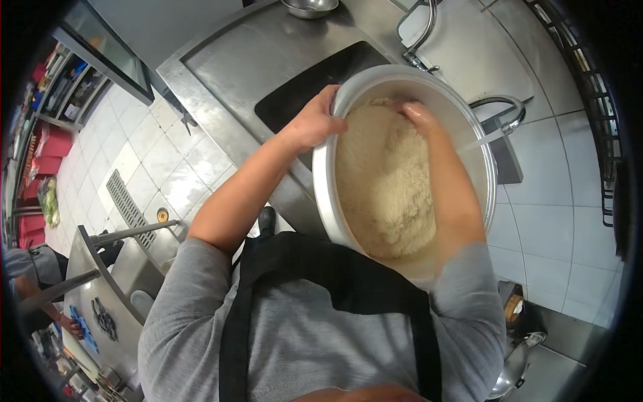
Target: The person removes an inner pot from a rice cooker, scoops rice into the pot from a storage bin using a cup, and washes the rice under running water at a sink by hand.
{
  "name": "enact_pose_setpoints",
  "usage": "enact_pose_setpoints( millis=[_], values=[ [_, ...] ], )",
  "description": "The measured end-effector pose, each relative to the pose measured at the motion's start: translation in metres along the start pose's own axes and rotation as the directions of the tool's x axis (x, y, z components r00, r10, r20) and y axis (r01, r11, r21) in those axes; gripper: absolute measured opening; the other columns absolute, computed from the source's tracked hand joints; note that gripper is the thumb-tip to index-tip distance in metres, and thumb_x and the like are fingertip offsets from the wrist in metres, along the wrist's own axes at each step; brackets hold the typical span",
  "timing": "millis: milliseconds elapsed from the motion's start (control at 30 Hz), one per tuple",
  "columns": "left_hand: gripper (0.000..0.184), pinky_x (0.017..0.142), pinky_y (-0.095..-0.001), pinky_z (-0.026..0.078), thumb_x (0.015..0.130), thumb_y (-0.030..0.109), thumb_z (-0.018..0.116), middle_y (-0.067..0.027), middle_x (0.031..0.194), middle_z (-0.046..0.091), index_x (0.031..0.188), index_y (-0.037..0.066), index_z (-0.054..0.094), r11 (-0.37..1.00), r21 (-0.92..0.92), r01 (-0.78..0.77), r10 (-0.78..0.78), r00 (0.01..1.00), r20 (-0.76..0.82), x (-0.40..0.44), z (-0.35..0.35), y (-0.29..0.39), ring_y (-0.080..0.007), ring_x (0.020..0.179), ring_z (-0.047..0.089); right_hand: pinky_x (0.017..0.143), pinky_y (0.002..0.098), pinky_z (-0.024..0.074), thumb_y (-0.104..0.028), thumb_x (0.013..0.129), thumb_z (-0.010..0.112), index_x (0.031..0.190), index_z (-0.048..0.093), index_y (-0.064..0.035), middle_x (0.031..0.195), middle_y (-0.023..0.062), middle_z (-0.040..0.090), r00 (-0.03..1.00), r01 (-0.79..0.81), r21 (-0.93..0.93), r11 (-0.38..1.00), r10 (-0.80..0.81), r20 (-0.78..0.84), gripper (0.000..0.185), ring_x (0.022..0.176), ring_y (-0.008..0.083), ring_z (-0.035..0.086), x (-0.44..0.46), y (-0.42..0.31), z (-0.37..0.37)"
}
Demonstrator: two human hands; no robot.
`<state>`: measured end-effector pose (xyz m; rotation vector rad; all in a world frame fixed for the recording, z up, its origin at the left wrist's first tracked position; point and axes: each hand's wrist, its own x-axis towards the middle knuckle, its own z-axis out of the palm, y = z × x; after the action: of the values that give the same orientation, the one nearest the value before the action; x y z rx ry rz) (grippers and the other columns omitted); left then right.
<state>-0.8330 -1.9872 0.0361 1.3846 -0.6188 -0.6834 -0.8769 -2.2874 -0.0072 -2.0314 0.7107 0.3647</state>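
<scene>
A large, deep pale metal pot stands tilted over the sink, holding a mass of wet, pale rice with cloudy water along its near side. My left hand is closed round the pot's rim on its left side, thumb over the edge. Inside the pot, my right hand reaches to the far part of the rice; its fingertips are partly hidden, so their grip is unclear. From the curved faucet at the right, a stream of water runs into the pot.
The pot rests by a dark sink basin in a steel counter. A second faucet and a metal bowl are at the back. At lower left, another person's hand is over a steel table with a blue cloth.
</scene>
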Motion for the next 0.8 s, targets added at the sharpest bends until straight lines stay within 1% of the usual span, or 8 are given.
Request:
enact_pose_setpoints(
  millis=[167,300,367,500,600,633,700,800],
  values=[
    [0.069,0.095,-0.0305,0.036,0.060,0.002,0.062,-0.0126,0.109,0.052,0.125,-0.002,0.038,1.000,0.007,0.024,-0.024,0.999,0.022,-0.001,0.000,0.005,-0.0218,0.104,0.050,0.084,0.0367,0.0447,-0.034,0.069,0.069,0.101,0.063,0.0017,0.101,0.0151,0.064,0.836,0.495,-0.536,0.684,-0.206,0.509,0.049,0.093,0.0242,0.059,-0.018,-0.051,0.089],
    [0.069,0.094,-0.0302,0.036,0.060,0.002,0.062,-0.0124,0.109,0.052,0.125,-0.002,0.038,1.000,-0.024,0.000,0.000,1.000,0.015,0.001,0.000,-0.004,-0.0214,0.103,0.050,0.081,0.0367,0.0451,-0.041,0.062,0.071,0.088,0.068,-0.0051,0.075,0.0105,0.066,0.761,0.642,-0.689,0.335,-0.168,0.627,0.044,0.077,0.0251,0.063,-0.108,-0.036,0.109],
    [0.069,0.094,-0.0306,0.037,0.060,0.001,0.062,-0.0126,0.108,0.052,0.125,-0.002,0.039,0.999,-0.032,-0.009,0.010,0.999,0.030,0.000,0.000,0.000,-0.0215,0.103,0.051,0.087,0.0407,0.0405,-0.041,0.056,0.075,0.095,0.066,-0.0075,0.093,0.0152,0.063,0.776,0.608,-0.774,0.177,0.073,0.626,0.052,0.094,0.0269,0.058,-0.158,-0.058,0.089],
    [0.072,0.095,-0.0335,0.038,0.060,0.006,0.067,-0.0155,0.111,0.053,0.126,-0.002,0.038,0.999,0.030,0.010,-0.011,1.000,0.005,-0.001,0.003,-0.001,-0.0238,0.106,0.050,0.101,0.0590,0.0215,-0.043,0.058,0.076,0.117,0.059,-0.0249,0.134,0.0099,0.040,0.828,0.556,-0.803,0.215,-0.228,0.512,0.064,0.129,0.0330,0.028,-0.225,-0.019,0.046],
    [0.078,0.094,-0.0363,0.041,0.061,0.016,0.073,-0.0219,0.120,0.050,0.127,-0.004,0.036,0.833,0.547,0.083,0.048,0.974,-0.222,-0.002,0.012,-0.004,-0.0310,0.111,0.050,0.104,0.0626,0.0141,-0.039,0.051,0.082,0.125,0.051,-0.0255,0.144,0.0115,0.021,0.867,0.498,-0.827,0.262,-0.137,0.479,0.082,0.133,0.0402,0.013,-0.244,-0.006,0.077],
    [0.073,0.094,-0.0371,0.042,0.064,0.015,0.070,-0.0210,0.118,0.052,0.126,-0.006,0.037,0.731,0.680,0.051,0.203,0.935,-0.289,-0.007,0.024,-0.024,-0.0306,0.110,0.051,0.105,0.0584,0.0183,-0.035,0.046,0.083,0.120,0.057,-0.0214,0.143,0.0139,0.026,0.863,0.505,-0.806,0.308,-0.185,0.470,0.080,0.131,0.0396,0.019,-0.240,-0.004,0.083],
    [0.070,0.095,-0.0389,0.040,0.068,0.015,0.067,-0.0217,0.121,0.050,0.128,-0.003,0.037,0.781,0.612,0.123,0.058,0.962,-0.267,-0.018,0.010,-0.001,-0.0318,0.113,0.049,0.102,0.0432,0.0308,-0.021,0.046,0.081,0.099,0.069,-0.0099,0.131,0.0189,0.041,0.797,0.569,-0.767,0.296,-0.427,0.427,0.055,0.121,0.0368,0.037,-0.185,0.019,0.086],
    [0.064,0.096,-0.0415,0.037,0.074,0.014,0.062,-0.0229,0.124,0.048,0.130,0.000,0.036,0.896,0.407,0.177,-0.123,0.980,-0.154,-0.035,0.021,0.023,-0.0336,0.117,0.045,0.095,0.0400,0.0377,-0.019,0.064,0.070,0.089,0.068,-0.0032,0.114,0.0212,0.055,0.761,0.563,-0.715,0.415,-0.599,0.251,0.030,0.109,0.0335,0.048,-0.131,0.035,0.067]
  ],
)
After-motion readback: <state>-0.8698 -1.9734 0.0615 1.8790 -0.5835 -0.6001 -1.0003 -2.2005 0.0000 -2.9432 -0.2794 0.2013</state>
